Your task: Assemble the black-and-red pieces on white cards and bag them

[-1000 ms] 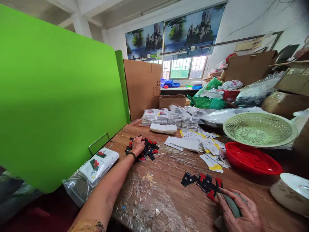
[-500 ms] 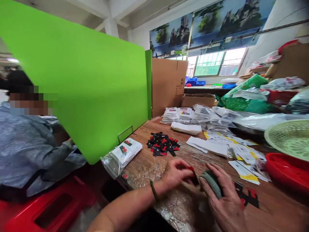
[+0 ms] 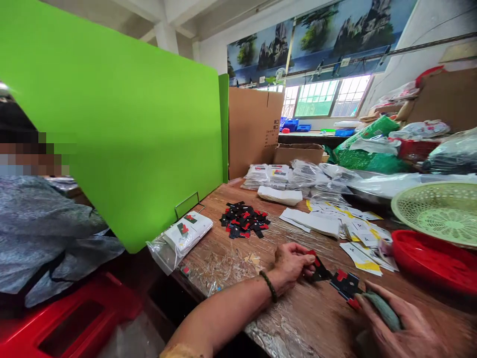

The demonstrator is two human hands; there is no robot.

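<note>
My left hand [image 3: 292, 263], a dark beaded band on its wrist, pinches a black and red card [image 3: 318, 268] over the table's near part. To its right, my right hand [image 3: 402, 318] is closed around a grey-green cloth-like pad [image 3: 383, 309]. The fingertips of that hand are at the edge of other black and red pieces [image 3: 345, 284] lying on the wooden table [image 3: 294, 318]. Farther back sits a loose pile of black and red pieces [image 3: 245, 220]. A bagged stack of white cards [image 3: 190, 231] lies at the left table edge.
Behind are bagged packs [image 3: 278, 174], white paper strips [image 3: 313, 221] and yellow-white cards [image 3: 361, 253]. At right stand a red basin [image 3: 432, 263] and green basket [image 3: 402, 204]. A green partition [image 3: 149, 129] separates a seated person [image 3: 40, 223] at left.
My hands have moved apart and to the right. The card in my left hand now shows clearly, and my right hand has reached the black and red pieces. The view has shifted slightly.
</note>
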